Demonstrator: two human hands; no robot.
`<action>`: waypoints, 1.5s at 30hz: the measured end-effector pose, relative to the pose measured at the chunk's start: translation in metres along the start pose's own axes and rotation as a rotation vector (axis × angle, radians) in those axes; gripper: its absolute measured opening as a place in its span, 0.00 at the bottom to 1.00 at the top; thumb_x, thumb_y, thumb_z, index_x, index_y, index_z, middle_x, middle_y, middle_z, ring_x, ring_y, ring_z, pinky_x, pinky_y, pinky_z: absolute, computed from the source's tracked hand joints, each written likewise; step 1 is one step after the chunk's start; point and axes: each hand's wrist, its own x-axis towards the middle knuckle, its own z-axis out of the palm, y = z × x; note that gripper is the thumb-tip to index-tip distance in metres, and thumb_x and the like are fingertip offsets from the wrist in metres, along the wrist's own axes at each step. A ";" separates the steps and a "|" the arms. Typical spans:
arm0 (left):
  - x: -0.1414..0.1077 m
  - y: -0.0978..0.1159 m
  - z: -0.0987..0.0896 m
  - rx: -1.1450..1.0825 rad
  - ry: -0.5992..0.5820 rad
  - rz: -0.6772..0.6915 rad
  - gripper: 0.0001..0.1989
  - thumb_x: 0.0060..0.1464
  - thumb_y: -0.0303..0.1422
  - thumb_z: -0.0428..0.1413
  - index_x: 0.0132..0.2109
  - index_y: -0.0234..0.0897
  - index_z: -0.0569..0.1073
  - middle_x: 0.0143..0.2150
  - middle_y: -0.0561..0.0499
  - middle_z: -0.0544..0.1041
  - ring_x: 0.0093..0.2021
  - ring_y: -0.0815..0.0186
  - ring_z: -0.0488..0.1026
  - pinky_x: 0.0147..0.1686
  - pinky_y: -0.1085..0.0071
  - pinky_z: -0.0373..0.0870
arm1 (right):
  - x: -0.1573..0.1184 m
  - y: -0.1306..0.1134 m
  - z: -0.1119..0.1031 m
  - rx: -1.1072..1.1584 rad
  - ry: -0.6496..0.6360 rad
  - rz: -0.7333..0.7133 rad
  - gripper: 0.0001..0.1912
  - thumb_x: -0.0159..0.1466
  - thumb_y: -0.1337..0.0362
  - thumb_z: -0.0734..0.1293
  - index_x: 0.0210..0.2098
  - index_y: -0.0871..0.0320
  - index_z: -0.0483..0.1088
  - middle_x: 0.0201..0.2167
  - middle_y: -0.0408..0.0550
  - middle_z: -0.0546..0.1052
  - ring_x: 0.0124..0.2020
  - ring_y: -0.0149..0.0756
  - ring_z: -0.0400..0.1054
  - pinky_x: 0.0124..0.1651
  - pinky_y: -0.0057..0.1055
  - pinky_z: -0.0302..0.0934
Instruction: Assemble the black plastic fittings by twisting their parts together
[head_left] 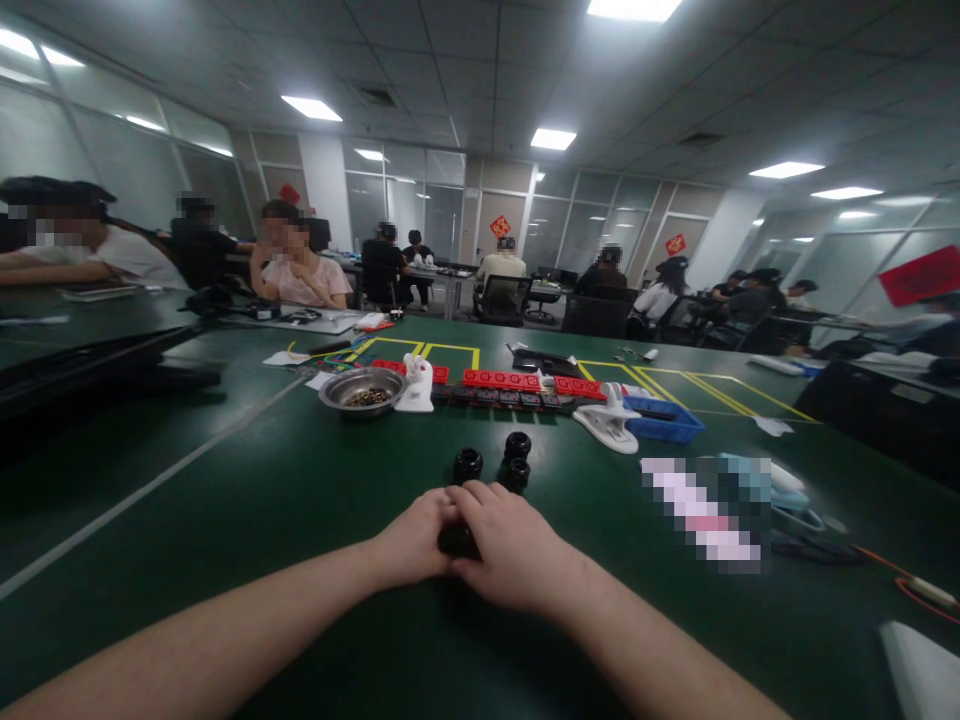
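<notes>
Both hands meet around a dark cylindrical object (459, 541) low over the green table (300, 560). My left hand (417, 535) is closed on its left side, and my right hand (510, 545) wraps over its top and right side. The fingers hide most of the object. Just beyond the hands stand three black ring-topped pieces: one (468, 464) at the left, one (517, 446) at the back right, and one (517, 472) nearer at the right.
Farther back are a metal bowl (361, 391) of small parts, white clamps (416, 385), red blocks (501, 379) in a row and a blue tray (664, 421). Cables and a pouch (750, 480) lie right. Several people sit beyond the table.
</notes>
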 end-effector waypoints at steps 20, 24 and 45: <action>0.002 0.004 0.000 0.018 -0.009 -0.001 0.23 0.39 0.40 0.60 0.45 0.43 0.69 0.46 0.50 0.67 0.48 0.56 0.62 0.49 0.61 0.58 | 0.010 -0.007 0.022 -0.021 0.003 0.296 0.21 0.60 0.51 0.55 0.42 0.62 0.64 0.35 0.55 0.71 0.33 0.45 0.68 0.31 0.37 0.62; 0.001 0.012 -0.003 -0.004 0.022 -0.068 0.23 0.36 0.37 0.61 0.43 0.38 0.69 0.43 0.48 0.69 0.46 0.57 0.64 0.48 0.63 0.60 | 0.012 -0.001 0.035 -0.066 0.030 0.162 0.16 0.62 0.60 0.52 0.41 0.61 0.64 0.34 0.53 0.70 0.31 0.41 0.68 0.31 0.34 0.61; -0.002 0.010 -0.001 0.119 0.027 0.096 0.17 0.40 0.31 0.58 0.41 0.36 0.71 0.46 0.47 0.68 0.46 0.58 0.64 0.49 0.65 0.60 | -0.011 0.022 0.065 0.251 0.491 -0.134 0.22 0.49 0.71 0.62 0.45 0.60 0.58 0.40 0.50 0.67 0.41 0.39 0.60 0.46 0.37 0.56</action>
